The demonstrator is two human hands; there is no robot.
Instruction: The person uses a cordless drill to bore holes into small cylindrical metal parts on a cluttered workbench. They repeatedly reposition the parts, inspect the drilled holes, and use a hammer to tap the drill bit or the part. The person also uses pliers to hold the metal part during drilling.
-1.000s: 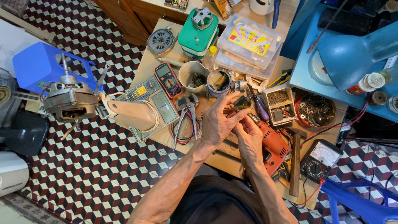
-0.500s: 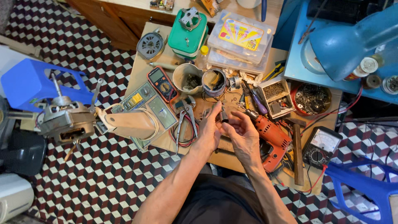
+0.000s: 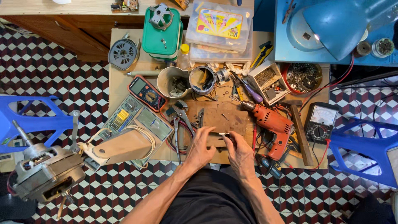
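My left hand (image 3: 202, 147) and my right hand (image 3: 239, 152) meet at the near edge of a low wooden worktable (image 3: 124, 79). Together they pinch a small dark metal part (image 3: 227, 136) between the fingertips. Just beyond the fingers lies a brown wooden block (image 3: 224, 120) with a few screws on it. An orange electric drill (image 3: 271, 124) lies right of my right hand. Pliers (image 3: 180, 118) rest left of my left hand.
On the table are a digital multimeter (image 3: 145, 92), an analog meter (image 3: 321, 122), two cups (image 3: 188, 81) of parts, a green box (image 3: 161, 33), plastic cases (image 3: 219, 29) and a bowl of screws (image 3: 302, 76). A fan motor (image 3: 45, 170) stands at left, blue stools (image 3: 365, 145) at both sides.
My hands have come down from above the table's middle to its near edge, still together on the small part. The camera has shifted, so the table sits more central.
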